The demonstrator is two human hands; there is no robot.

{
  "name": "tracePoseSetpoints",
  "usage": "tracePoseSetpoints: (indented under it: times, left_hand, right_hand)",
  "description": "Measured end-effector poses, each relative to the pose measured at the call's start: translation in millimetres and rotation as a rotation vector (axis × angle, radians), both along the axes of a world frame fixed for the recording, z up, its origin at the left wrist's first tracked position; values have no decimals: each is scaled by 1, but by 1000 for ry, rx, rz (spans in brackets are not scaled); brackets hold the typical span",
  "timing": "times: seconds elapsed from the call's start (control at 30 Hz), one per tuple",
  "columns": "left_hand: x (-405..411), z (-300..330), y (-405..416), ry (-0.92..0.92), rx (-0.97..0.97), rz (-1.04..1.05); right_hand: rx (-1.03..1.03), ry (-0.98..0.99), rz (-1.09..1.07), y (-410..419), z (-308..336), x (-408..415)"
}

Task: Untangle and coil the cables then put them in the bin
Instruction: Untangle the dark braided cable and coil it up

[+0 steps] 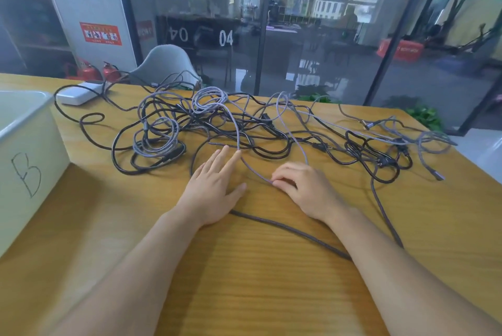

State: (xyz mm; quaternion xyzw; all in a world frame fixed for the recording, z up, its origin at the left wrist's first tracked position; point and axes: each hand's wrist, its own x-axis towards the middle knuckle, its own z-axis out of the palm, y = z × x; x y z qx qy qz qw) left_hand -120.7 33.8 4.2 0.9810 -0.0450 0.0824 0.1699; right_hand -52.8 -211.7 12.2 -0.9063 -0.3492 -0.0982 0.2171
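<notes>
Glass partitions back a wide wooden table (244, 267) where the tangled cables (217, 129) sprawl across the far half, black and braided grey strands crossing each other. At the left edge stands the pale bin (30, 151), marked B, holding none of them yet. The left hand (214, 191) lies flat, fingers straight beside a braided grey cable (255, 172); the right hand (304, 189) pinches that cable near its end. Following this one strand back through the pile, lifting crossings rather than pulling hard, would likely free it without tightening knots.
</notes>
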Motion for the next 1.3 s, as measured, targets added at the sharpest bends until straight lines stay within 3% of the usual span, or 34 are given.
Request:
tracePoseSetpoints:
  times: [0.17, 0.3, 0.6, 0.8, 0.9, 1.03, 1.13, 1.3]
  left_hand:
    - [1, -1, -5, -297, 19, -151]
    - [5, -3, -11, -305, 59, -269]
    - [1, 3, 12, -387, 80, -4]
    - [3, 7, -4, -395, 1, 56]
    - [2, 7, -11, -392, 1, 27]
    - [1, 0, -5, -294, 15, -85]
    - [2, -3, -2, -200, 69, -89]
    - [12, -4, -8, -142, 43, -10]
  right_hand:
    - [53, 36, 47, 9, -1, -11]
    - [69, 97, 120, 16, -2, -21]
    - [-41, -91, -65, -11, 6, -2]
    - [79, 105, 265, 15, -4, -25]
    - [117, 186, 315, 25, -6, -34]
    - [296, 258, 179, 17, -1, -30]
    - [397, 180, -55, 0, 6, -13]
    - [53, 117, -434, -38, 10, 21]
